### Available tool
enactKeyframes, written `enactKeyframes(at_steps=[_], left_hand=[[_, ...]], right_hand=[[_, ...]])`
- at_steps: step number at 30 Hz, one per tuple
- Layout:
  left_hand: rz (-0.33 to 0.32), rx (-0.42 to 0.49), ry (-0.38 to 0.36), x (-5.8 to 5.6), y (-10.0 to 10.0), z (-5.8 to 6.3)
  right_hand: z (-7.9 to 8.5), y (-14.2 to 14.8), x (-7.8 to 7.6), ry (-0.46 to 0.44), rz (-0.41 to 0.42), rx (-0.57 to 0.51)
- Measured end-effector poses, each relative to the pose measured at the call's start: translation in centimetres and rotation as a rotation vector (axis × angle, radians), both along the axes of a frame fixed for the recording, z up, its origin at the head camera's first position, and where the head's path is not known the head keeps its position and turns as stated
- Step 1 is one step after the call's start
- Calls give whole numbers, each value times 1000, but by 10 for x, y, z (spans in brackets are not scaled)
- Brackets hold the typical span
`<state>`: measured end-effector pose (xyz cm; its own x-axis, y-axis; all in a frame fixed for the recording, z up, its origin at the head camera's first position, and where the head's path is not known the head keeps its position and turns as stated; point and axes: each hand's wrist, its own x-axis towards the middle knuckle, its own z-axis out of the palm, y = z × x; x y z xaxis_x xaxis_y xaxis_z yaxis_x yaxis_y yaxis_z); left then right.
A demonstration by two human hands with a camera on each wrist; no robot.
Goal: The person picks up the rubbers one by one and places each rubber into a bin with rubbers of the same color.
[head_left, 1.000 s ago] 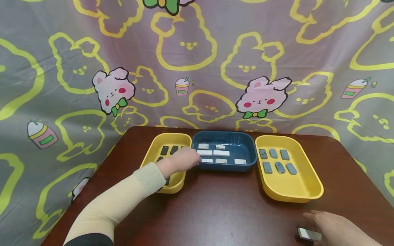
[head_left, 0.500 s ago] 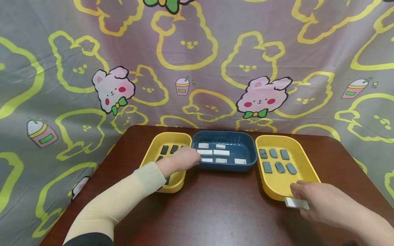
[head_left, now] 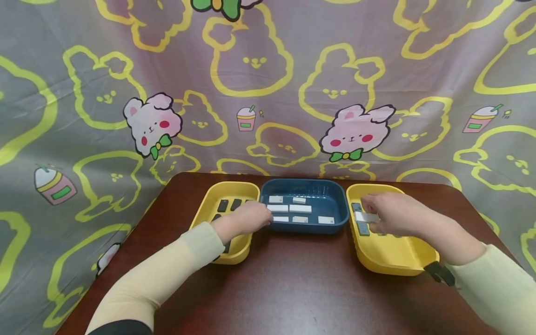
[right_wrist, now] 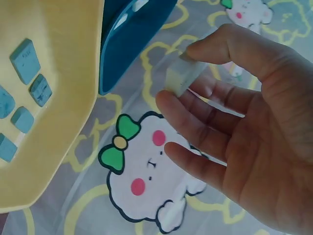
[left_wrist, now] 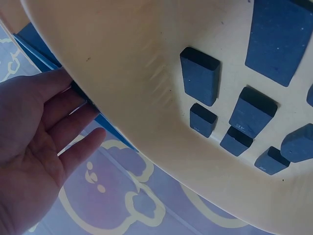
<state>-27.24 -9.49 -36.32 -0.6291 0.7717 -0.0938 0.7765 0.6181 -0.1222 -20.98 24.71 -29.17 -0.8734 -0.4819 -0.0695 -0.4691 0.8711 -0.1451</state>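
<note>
A white eraser (head_left: pixel 366 217) is pinched between the thumb and fingers of my right hand (head_left: pixel 395 214), above the right yellow tray (head_left: pixel 402 260). Under that hand lie blue-grey erasers (head_left: pixel 363 228), partly hidden by it. My left hand (head_left: pixel 251 217) is at the near-left edge of the blue tray (head_left: pixel 332 204), beside the left yellow tray (head_left: pixel 240 257). In the left wrist view its visible fingers (left_wrist: pixel 78 152) are loosely extended, some tips hidden behind the yellow rim. Several white erasers (head_left: pixel 300 209) sit in the blue tray, and dark erasers (left_wrist: pixel 200 76) in the left yellow one.
The three trays stand side by side on a brown wooden table (head_left: pixel 293 288), with the blue one in the middle. Behind the table hangs a grey curtain (head_left: pixel 289 42) printed with cartoon rabbits and cups.
My right hand has carried the white eraser from the table's near right, forward and left, to over the right yellow tray. The left hand has stayed in place.
</note>
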Motion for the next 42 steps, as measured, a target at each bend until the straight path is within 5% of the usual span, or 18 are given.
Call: enactKeyframes(at_steps=[18, 29, 42], left_hand=[[-12, 10, 21, 1, -2, 0], [-46, 5, 50, 1, -2, -1], [-8, 15, -5, 1, 0, 3]], right_hand=[[-29, -49, -83, -51, 13, 91], [-59, -66, -111, -68, 3, 233], [-81, -81, -122, -30, -37, 393]])
